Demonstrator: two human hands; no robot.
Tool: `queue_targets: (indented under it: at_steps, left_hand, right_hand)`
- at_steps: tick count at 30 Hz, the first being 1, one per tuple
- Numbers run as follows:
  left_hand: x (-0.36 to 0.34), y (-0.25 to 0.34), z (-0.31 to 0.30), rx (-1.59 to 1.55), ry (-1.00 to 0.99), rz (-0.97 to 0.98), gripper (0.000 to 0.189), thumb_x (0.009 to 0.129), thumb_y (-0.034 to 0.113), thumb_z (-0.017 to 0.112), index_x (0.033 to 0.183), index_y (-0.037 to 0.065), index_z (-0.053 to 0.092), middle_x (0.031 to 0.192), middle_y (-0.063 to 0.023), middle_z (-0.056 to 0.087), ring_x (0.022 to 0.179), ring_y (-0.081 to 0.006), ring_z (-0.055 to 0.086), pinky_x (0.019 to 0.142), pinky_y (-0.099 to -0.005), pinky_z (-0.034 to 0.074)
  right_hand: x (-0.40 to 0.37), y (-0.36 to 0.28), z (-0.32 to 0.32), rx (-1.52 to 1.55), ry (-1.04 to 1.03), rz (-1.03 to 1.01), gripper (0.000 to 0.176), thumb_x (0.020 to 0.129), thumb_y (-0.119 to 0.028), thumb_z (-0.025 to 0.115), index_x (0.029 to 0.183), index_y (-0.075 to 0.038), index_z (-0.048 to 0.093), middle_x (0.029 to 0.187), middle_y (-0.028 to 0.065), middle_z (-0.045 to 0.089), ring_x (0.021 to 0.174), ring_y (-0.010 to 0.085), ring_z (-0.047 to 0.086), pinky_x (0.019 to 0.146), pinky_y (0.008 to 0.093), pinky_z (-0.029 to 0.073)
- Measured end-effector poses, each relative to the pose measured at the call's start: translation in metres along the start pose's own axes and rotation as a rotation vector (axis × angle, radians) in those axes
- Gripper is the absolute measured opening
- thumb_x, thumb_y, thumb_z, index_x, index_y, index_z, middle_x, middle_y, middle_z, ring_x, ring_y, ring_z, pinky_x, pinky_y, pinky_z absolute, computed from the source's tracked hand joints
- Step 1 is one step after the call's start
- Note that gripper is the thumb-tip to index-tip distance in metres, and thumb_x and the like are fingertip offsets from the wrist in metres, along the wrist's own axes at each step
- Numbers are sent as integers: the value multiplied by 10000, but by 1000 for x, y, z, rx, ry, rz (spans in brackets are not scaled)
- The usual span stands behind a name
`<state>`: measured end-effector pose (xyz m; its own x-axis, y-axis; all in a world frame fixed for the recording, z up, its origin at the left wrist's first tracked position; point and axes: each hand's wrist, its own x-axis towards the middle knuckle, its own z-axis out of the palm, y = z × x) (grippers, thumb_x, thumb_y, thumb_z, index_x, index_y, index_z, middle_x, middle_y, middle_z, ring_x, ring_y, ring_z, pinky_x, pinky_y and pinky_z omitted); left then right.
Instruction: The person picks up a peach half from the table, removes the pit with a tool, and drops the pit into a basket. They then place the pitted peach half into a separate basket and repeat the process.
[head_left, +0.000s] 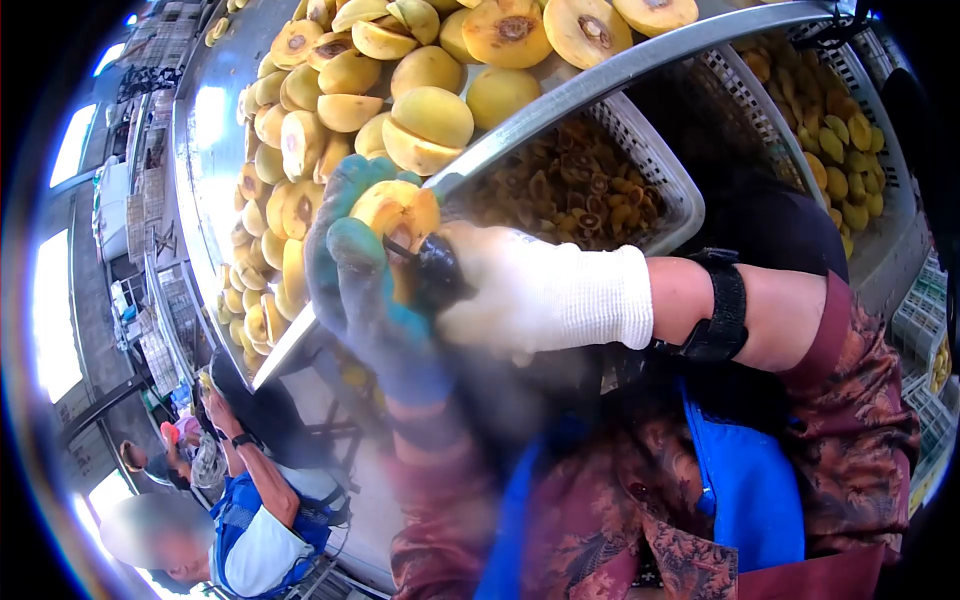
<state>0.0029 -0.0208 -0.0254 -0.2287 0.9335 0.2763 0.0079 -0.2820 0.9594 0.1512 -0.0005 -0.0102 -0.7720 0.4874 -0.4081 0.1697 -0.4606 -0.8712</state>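
Observation:
My left hand [365, 270], in a grey-blue and green glove, is wrapped round a halved yellow fruit [395, 212] whose cut side faces up. In a white knit glove, my right hand [500, 285] is closed on a black-handled tool [440, 262]. The thin dark tip of the tool reaches into the middle of the fruit half. Both hands are close together at the metal edge of the table. Just beyond them lies a heap of yellow fruit halves [430, 115], some cut side up, some showing brown centres.
A curved metal rim [640, 62] crosses in front of me. Below it stand a crate [685, 205] of small brown-yellow pieces and another crate [890, 150] of yellow fruit pieces at the right. A co-worker [255, 530] sits at the lower left.

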Motion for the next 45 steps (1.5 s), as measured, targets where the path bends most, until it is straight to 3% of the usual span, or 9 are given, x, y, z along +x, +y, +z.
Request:
queue_targets:
  at_steps: [9, 12, 14, 18, 22, 26, 34, 42, 45]
  left_hand:
    - [11, 15, -10, -157, -210, -265, 506, 888, 275, 655, 1198, -113, 559, 1134, -207, 623, 1015, -294, 627, 884, -395, 523]
    - [8, 8, -11, -115, -188, -225, 490, 888, 264, 646, 1197, -106, 563, 1141, -215, 626, 1035, -298, 623, 894, -403, 517]
    - [8, 6, -9, -83, -185, -138, 489, 915, 290, 606, 1220, -89, 552, 1142, -217, 631, 1035, -307, 634, 878, -418, 534]
    - [7, -4, -7, 28, -161, -25, 559, 959, 397, 559, 1257, -76, 534, 1136, -200, 631, 1013, -294, 648, 857, -428, 561]
    - [3, 10, 2, 84, -86, -337, 543, 971, 388, 542, 1263, -69, 536, 1152, -184, 626, 1027, -269, 641, 910, -393, 530]
    - [4, 12, 11, 10, -161, -46, 544, 963, 376, 559, 1297, -51, 519, 1267, -162, 584, 1130, -256, 596, 970, -385, 491]
    - [8, 13, -3, 32, -273, -226, 500, 908, 275, 658, 1266, -55, 550, 1252, -181, 601, 1154, -272, 590, 1006, -392, 464]
    - [0, 21, 12, 63, -114, -234, 483, 877, 240, 687, 1241, -58, 573, 1249, -164, 611, 1156, -258, 586, 1036, -372, 428]
    - [0, 23, 13, 36, -111, -262, 382, 859, -28, 612, 1233, -82, 553, 1269, -189, 586, 1103, -236, 600, 918, -326, 514]
  right_hand:
    - [-12, 1, 0, 68, 7, -27, 457, 834, -167, 611, 1201, 37, 431, 672, 105, 609, 498, 159, 603, 445, 287, 487]
    - [2, 9, 10, -162, 190, -226, 417, 837, -191, 616, 1157, 22, 454, 730, 129, 618, 515, 181, 619, 459, 305, 495]
    - [-11, -2, -1, 16, -3, 41, 417, 841, -203, 621, 1156, 13, 456, 752, 133, 621, 528, 188, 626, 466, 312, 497]
    - [-8, 8, 3, -7, 55, -20, 395, 849, -202, 643, 1120, 17, 459, 705, 96, 602, 550, 171, 624, 467, 309, 490]
    - [-11, 6, -5, 247, -67, -16, 367, 847, -152, 623, 1124, 22, 457, 653, 59, 561, 530, 129, 572, 476, 275, 472]
    - [-9, 10, -13, 569, -245, -58, 333, 838, -94, 608, 1109, 32, 462, 624, 26, 520, 509, 96, 526, 461, 245, 446]
    - [-15, 8, 1, 254, 6, 49, 343, 852, -144, 642, 1062, 12, 420, 646, 61, 524, 505, 118, 534, 447, 265, 457]
    - [-18, 7, -5, 326, -151, 47, 274, 853, -137, 610, 1059, -16, 475, 646, 38, 538, 495, 102, 525, 436, 259, 443]
    - [-15, 14, 2, 313, -48, 68, 371, 838, -144, 614, 1130, 15, 449, 640, 55, 550, 458, 127, 519, 435, 268, 453]
